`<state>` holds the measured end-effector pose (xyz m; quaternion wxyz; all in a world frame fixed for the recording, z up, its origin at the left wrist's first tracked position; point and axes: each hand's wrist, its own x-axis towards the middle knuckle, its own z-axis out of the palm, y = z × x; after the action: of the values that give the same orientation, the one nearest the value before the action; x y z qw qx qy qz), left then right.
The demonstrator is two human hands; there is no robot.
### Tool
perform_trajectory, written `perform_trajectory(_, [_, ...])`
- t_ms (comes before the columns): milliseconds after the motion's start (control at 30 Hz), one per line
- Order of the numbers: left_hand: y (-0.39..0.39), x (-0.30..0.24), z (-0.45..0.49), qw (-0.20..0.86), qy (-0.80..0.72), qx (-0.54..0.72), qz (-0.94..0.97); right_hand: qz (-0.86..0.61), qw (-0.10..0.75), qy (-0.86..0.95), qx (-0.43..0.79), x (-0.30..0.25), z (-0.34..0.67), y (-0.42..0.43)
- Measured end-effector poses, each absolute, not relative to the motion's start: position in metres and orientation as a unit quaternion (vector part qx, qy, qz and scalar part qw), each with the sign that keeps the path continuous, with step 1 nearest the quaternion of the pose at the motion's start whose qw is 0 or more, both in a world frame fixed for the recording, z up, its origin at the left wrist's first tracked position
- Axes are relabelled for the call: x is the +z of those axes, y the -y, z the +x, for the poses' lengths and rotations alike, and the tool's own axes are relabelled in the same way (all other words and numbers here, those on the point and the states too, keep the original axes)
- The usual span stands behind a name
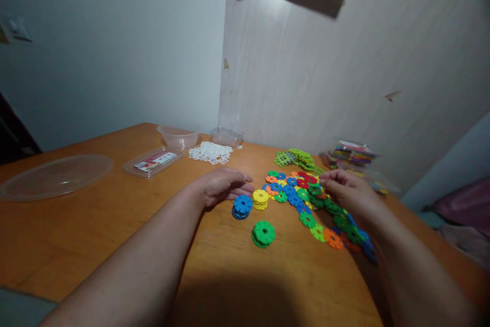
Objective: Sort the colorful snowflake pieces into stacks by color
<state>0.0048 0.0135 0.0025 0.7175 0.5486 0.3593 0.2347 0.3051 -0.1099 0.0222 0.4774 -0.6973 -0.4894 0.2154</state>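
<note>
My left hand [227, 184] rests on the table with its fingers stretched out and nothing in them. Just beside it stand a stack of blue notched plastic discs [242, 205] and a stack of yellow ones [260, 198]. Nearer to me is a green stack [264, 233]. A loose pile of mixed-colour discs [293, 192] spreads to the right, with orange, red, blue and green pieces overlapping. My right hand [346, 190] is at the pile's right edge, its thumb and fingers drawn together by the red and dark green discs. Whatever lies between those fingertips is hidden.
Lime-green pieces [296, 157] and white lattice pieces [211, 152] lie farther back. A clear bowl [178, 138], a clear box [226, 136], a labelled lid [153, 162] and an oval lid [57, 176] are on the table [153, 225]. Colourful packets [351, 153] are stacked by the wall.
</note>
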Motion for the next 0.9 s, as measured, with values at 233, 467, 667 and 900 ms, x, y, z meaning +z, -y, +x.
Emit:
perform_trajectory(233, [-0.017,-0.001,0.006,0.704,-0.378,0.250,0.547,-0.719,0.258,0.598,0.244,0.019,0.312,0.126])
perform_trajectory(467, [-0.015,0.001,0.006,0.700,-0.380,0.250,0.551,-0.751,0.100,0.630,0.169,0.010,0.298,0.122])
perform_trajectory(667, [-0.016,0.000,0.006,0.699,-0.380,0.252,0.551,-0.758,0.092,0.624,0.165,0.005,0.294,0.121])
perform_trajectory(900, [-0.015,0.001,0.006,0.701,-0.378,0.254,0.549,-0.742,0.092,0.656,0.105,0.010,0.288,0.117])
